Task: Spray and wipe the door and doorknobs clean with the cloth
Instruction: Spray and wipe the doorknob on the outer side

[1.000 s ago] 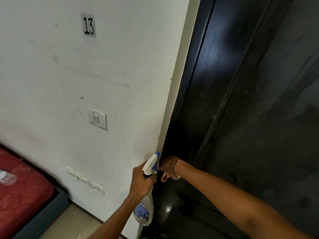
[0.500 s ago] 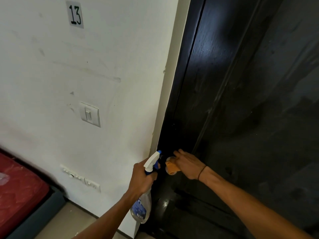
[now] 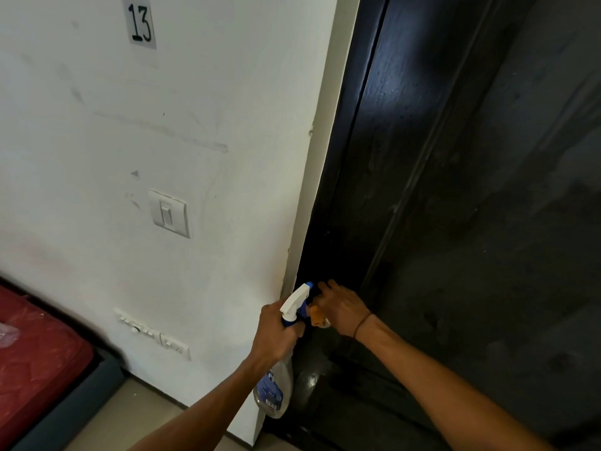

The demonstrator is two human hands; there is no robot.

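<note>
Far left I see a red mattress [image 3: 35, 359] in a grey frame low against the white wall [image 3: 227, 92], which carries a "13" label [image 3: 140, 22], a light switch [image 3: 169, 213] and a socket strip [image 3: 153, 333], with bare floor in front. My left hand [image 3: 276, 336] grips the neck of the spray bottle [image 3: 276, 382], clear with some liquid, its white-and-blue head right at the wall's corner edge. Just right, my right hand [image 3: 341, 309] presses the orange cloth [image 3: 317, 315], fingers curled over it, on the black glossy door [image 3: 422, 157]; doorknob hidden.
</note>
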